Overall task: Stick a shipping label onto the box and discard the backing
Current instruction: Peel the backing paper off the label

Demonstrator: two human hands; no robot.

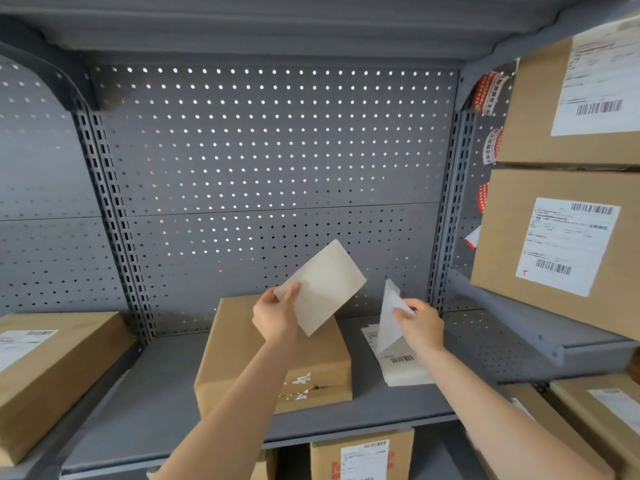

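A plain brown cardboard box (239,355) lies on the grey shelf (152,396), its top bare. Above the box's far right corner, my left hand (275,318) pinches the lower left corner of a blank beige sheet (325,289), held tilted in the air. To the right, my right hand (420,327) grips a thin white sheet (389,317), seen almost edge-on and standing upright. The two sheets are apart. Under the white sheet, a small stack of printed labels (403,370) with a barcode rests on the shelf beside the box.
A labelled box (45,368) sits on the shelf at the left. Two stacked labelled boxes (561,244) fill the right side, with more boxes (360,455) on the shelf below. A perforated grey back panel (270,150) closes the bay behind.
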